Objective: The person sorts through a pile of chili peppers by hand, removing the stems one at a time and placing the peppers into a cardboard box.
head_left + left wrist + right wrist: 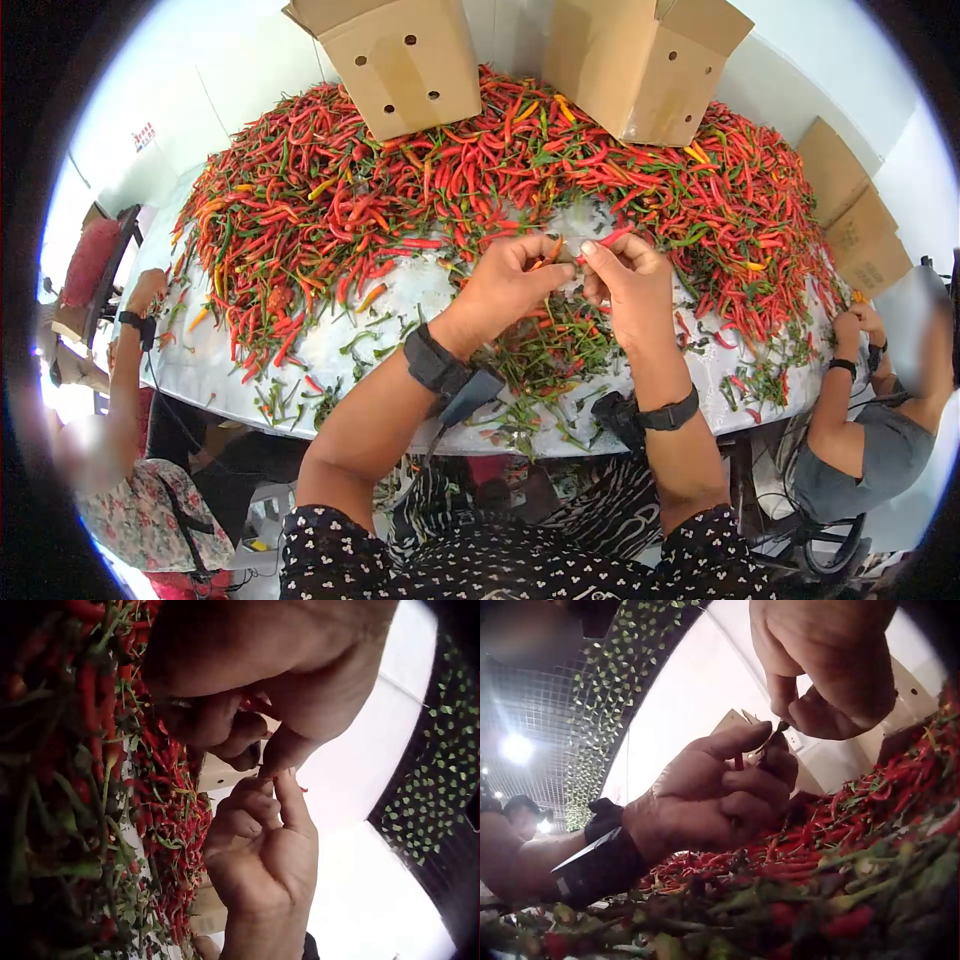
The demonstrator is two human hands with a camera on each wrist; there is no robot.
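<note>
In the head view my left hand (505, 290) and right hand (632, 290) meet fingertip to fingertip above the table. My right thumb and fingers pinch a red chili pepper (617, 235). An orange-red chili pepper (550, 254) is held in the curled fingers of my left hand. The left wrist view shows a red chili (259, 706) tucked inside that hand (300, 682). In the right wrist view my left thumb and finger are at a thin stem (781, 727), right by the fingertips of my right hand (832, 667). Below both hands lies a heap of green stems (545, 355).
A large pile of red chilies (330, 200) covers the back of the white table (400, 295). Two cardboard boxes (400, 75) stand on it, one at the back right (625, 70). People sit at either side, one hand at left (148, 290) and another person's hands at right (860, 325).
</note>
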